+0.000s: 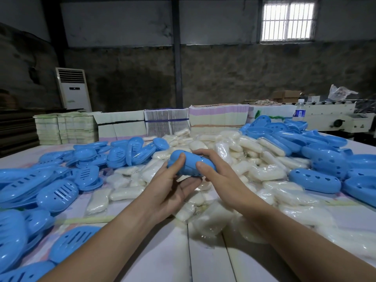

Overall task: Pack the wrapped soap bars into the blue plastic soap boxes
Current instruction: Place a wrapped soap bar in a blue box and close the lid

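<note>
Both hands hold one closed blue soap box (190, 164) above the middle of the table. My left hand (173, 186) cups it from below with the thumb on its near side. My right hand (215, 169) grips its right end, fingers over the top and thumb on the front. Under and behind the hands lies a big heap of wrapped white soap bars (240, 157). Whether a bar is inside the held box is hidden.
Slotted blue lids and box halves (59, 192) are piled at the left, and blue boxes with heart holes (314, 180) at the right. Stacks of flat cartons (166, 122) line the table's far edge, with a water bottle (299, 112) beside them. Bare white table (203, 261) lies near me.
</note>
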Demonstrator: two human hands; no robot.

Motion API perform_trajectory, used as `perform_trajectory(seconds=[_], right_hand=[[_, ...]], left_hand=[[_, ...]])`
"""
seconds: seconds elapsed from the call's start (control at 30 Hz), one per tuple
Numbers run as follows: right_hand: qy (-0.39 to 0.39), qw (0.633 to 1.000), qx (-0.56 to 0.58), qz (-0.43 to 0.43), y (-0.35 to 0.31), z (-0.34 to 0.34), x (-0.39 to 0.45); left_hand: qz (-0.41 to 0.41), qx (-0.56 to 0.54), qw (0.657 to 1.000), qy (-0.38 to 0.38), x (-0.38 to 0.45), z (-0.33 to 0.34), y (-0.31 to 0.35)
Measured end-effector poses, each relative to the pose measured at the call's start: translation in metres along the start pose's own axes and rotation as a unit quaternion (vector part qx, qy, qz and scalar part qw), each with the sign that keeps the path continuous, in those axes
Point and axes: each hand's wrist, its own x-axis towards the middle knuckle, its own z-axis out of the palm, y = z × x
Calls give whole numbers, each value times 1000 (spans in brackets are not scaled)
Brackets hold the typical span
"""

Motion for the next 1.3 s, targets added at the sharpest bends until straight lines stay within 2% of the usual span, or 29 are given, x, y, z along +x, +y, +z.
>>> perform_trajectory(seconds=[0.17,0.4,0.7,0.97,1.07,1.17,1.3], right_hand=[[53,998,40,18,1,2,1],[101,993,60,21,-1,3,3],[32,995,58,68,-2,-4,2],[-13,999,-12,46,-3,-10,-6],[5,1000,-12,27,-5,-12,-5],[12,998,57,36,-7,-17,-4],[-4,996,76,56,-8,-24,-3]], left_hand=[[6,-45,999,21,4,1,-7],[19,-9,999,36,5,-1,-5],[20,55,998,-12,-1,-5,-1],[24,102,994,-16,-2,-6,-2],[29,106,993,-36,-3,-6,2],[65,191,977,-71,-4,-8,5],[151,362,916,-79,-3,-17,13]])
